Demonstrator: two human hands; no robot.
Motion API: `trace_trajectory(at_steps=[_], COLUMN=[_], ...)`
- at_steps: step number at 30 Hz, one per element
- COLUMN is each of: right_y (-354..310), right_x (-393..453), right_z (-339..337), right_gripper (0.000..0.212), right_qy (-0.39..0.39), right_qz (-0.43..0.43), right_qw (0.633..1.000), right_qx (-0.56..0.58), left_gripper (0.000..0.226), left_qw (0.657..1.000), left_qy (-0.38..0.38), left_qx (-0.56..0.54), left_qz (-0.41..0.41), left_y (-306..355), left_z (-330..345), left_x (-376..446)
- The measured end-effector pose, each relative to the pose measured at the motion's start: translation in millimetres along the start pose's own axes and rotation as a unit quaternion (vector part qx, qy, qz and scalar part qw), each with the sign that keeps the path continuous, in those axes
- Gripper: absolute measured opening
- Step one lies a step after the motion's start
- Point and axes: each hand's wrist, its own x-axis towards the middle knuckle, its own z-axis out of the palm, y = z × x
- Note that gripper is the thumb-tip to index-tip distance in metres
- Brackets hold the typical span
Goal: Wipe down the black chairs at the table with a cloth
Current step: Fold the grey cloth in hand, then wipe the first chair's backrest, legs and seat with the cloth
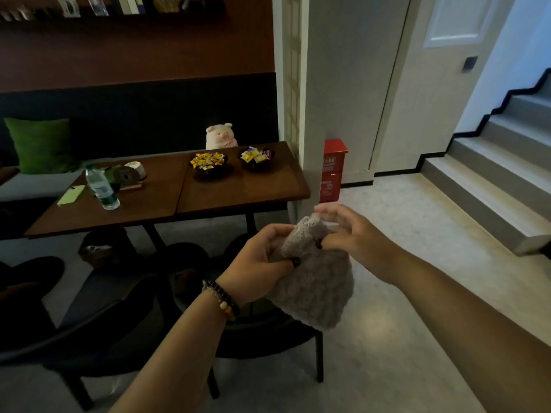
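Note:
I hold a beige textured cloth (316,278) in front of me with both hands. My left hand (256,263), a bead bracelet on its wrist, grips the cloth's left side. My right hand (354,234) pinches its upper edge, with the other fingers spread. The cloth hangs above a black chair (268,338) whose seat and legs show below my hands. A second black chair (89,332) stands at the lower left. Both chairs face a dark wooden table (226,189).
On the table stand a water bottle (100,187), a green phone (71,195), and two bowls of wrapped sweets (207,162). A plush pig (221,136) sits on the bench behind. A red box (332,171) stands by the pillar. Stairs (492,180) rise at right.

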Motion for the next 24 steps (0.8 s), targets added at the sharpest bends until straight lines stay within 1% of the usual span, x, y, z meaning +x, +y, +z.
trace_trajectory(at_steps=[1, 2, 4, 6, 9, 12, 14, 15, 17, 19, 21, 24], right_y=[8.8, 18.9, 40.2, 62.2, 92.3, 117.4, 135.2, 146.3, 174.7, 206.2, 238.6, 291.3], right_x=[-0.7, -2.1, -7.0, -10.2, -5.5, 16.9, 34.8, 45.0, 62.6, 79.1, 98.1, 125.3], right_z=[-3.0, -5.1, -5.4, -7.0, -21.4, -53.0, -71.7, -79.7, -87.9, -86.3, -74.8, -45.7], right_gripper=[0.051, 0.05, 0.039, 0.032, 0.02, 0.01, 0.015, 0.014, 0.008, 0.019, 0.032, 0.041], right_qy=[-0.031, -0.043, -0.035, -0.018, 0.032, 0.115, 0.159, 0.181, 0.217, 0.23, 0.213, 0.183], right_qz=[0.018, 0.027, 0.027, 0.03, 0.041, 0.047, 0.035, 0.031, 0.028, -0.008, -0.046, -0.103], right_qw=[0.999, 0.998, 0.995, 0.994, 0.994, 0.989, 0.984, 0.98, 0.973, 0.971, 0.974, 0.976], right_qx=[-0.011, -0.033, -0.087, -0.107, -0.099, -0.084, -0.075, -0.074, -0.072, -0.061, -0.067, -0.059], left_gripper=[0.045, 0.043, 0.041, 0.04, 0.04, 0.038, 0.036, 0.035, 0.034, 0.034, 0.035, 0.041], left_qw=[1.0, 0.999, 0.997, 0.997, 0.995, 0.987, 0.977, 0.974, 0.968, 0.962, 0.954, 0.934], left_qy=[0.005, 0.015, 0.045, 0.067, 0.08, 0.109, 0.145, 0.157, 0.174, 0.17, 0.152, 0.114], left_qx=[0.02, 0.038, 0.052, 0.047, 0.032, -0.033, -0.053, -0.042, 0.013, 0.079, 0.14, 0.245], left_qz=[0.007, 0.015, 0.019, 0.002, -0.047, -0.112, -0.148, -0.156, -0.179, -0.2, -0.218, -0.232], left_y=[-6.4, -13.4, -28.6, -47.2, -72.3, -100.4, -126.5, -141.7, -176.0, -210.1, -241.6, -274.4], left_z=[0.6, 2.4, 10.0, 20.7, 35.9, 49.2, 60.1, 65.7, 80.0, 94.4, 103.9, 106.1], left_x=[2.8, 5.6, 9.3, 12.9, 28.2, 60.0, 79.3, 89.3, 103.7, 114.4, 125.8, 142.9])
